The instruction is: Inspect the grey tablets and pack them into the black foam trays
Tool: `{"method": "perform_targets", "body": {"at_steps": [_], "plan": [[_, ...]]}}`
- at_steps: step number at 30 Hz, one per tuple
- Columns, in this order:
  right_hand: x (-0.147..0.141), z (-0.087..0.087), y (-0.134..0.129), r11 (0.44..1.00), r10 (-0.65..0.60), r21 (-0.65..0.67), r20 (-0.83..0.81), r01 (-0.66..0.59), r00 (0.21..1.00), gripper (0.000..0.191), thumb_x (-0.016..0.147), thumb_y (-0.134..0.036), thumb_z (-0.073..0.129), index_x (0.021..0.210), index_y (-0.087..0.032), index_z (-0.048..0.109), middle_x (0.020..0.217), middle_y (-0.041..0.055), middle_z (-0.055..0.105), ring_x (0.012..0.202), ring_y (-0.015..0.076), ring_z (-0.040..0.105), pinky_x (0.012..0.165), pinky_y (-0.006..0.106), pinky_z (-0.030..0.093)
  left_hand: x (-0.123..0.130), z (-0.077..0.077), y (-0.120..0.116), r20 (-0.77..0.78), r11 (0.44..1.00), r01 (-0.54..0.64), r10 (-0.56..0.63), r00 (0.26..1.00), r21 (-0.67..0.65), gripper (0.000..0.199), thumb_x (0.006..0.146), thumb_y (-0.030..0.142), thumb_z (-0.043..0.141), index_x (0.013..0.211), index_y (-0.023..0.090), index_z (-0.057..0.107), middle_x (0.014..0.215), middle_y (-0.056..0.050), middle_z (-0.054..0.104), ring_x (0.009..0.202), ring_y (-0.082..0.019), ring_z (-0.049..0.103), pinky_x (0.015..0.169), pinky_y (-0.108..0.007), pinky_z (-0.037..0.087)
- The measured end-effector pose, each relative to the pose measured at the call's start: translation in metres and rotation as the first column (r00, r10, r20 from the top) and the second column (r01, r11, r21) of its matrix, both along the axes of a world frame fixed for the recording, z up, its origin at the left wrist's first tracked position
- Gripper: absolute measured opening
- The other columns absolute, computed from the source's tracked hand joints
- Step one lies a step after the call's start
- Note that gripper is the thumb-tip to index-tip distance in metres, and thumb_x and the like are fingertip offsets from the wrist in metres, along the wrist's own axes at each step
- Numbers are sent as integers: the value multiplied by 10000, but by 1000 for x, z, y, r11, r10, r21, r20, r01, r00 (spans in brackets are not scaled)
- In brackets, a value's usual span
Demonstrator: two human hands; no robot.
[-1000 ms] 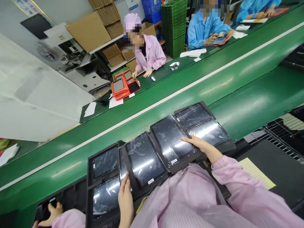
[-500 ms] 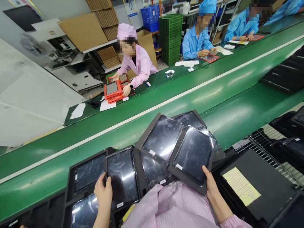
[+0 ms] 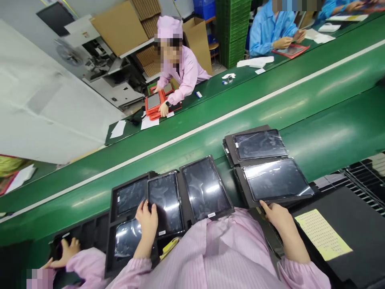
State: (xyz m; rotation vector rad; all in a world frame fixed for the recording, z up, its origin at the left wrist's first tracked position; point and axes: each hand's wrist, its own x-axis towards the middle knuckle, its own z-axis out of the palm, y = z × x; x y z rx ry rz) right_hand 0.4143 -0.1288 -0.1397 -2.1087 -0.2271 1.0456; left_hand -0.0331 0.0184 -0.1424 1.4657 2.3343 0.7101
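Note:
My left hand rests at the left edge of a film-covered tablet in a black foam tray, fingertips on its rim and thumb apart. My right hand has its fingers at the near edge of a tablet on dark foam, at the right; the fingers' undersides are hidden. Behind that one lies another foam-backed tablet on a stack. Between my hands a tablet sits upright on foam, its white label toward me. Two more tablets fill the tray's left side.
A green conveyor with a white line runs across. A co-worker opposite handles red-cased tablets; another in blue sits farther right. At the lower left are another person's hands. A yellow label sheet lies on black foam at right.
The two tilted, overlapping tablets have moved right and now lie in the right-hand group, uncovering the middle tablet. My right hand has shifted with them. Another person's hands have appeared lower left.

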Motion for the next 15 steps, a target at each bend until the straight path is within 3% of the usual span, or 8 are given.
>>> {"method": "perform_targets", "body": {"at_steps": [3,5,7,9,12,15], "plan": [[-25,25,21,964,218,131,118,-233,969,235,725,-500,735,782,-275,693,774,123,745,943,419,767,1024,637,560,2,1,-5,7,998,-60,60,998,-30,353,1025,376,722,1312,175,678,1465,-127,634,1373,-338,596,1182,-621,474],[-56,32,42,892,358,234,157,-387,920,402,778,-554,679,1032,-254,763,1111,149,789,1091,386,755,1098,589,545,5,2,-5,41,994,-99,101,994,-46,327,1030,380,716,1284,174,691,1431,-123,658,1346,-326,618,1172,-608,487],[-87,30,64,815,459,300,191,-496,868,545,757,-532,712,1198,-214,754,1382,170,716,1342,386,652,1212,546,475,10,1,-5,97,991,-121,126,987,-53,303,1036,390,709,1251,177,705,1400,-118,678,1318,-312,638,1162,-590,501],[-110,21,83,781,500,307,214,-543,839,763,724,-483,745,1378,-98,666,1579,252,557,1504,430,502,1282,563,391,16,0,-6,167,990,-133,140,976,-54,285,1039,398,704,1223,179,715,1373,-113,694,1284,-298,659,1146,-569,519],[-121,6,103,787,498,285,232,-548,836,869,771,-434,711,1493,13,524,1607,342,481,1545,465,438,1299,615,336,25,0,-11,284,987,-154,160,946,-43,282,1043,403,702,1213,178,715,1327,-108,712,1213,-278,692,1090,-534,566],[-112,3,109,809,461,278,244,-517,853,713,823,-372,675,1451,-54,564,1523,305,588,1472,436,545,1263,618,390,30,15,-22,396,990,-142,132,909,-5,320,1045,428,696,1230,167,703,1276,-106,723,1147,-271,715,1031,-516,599]]}}
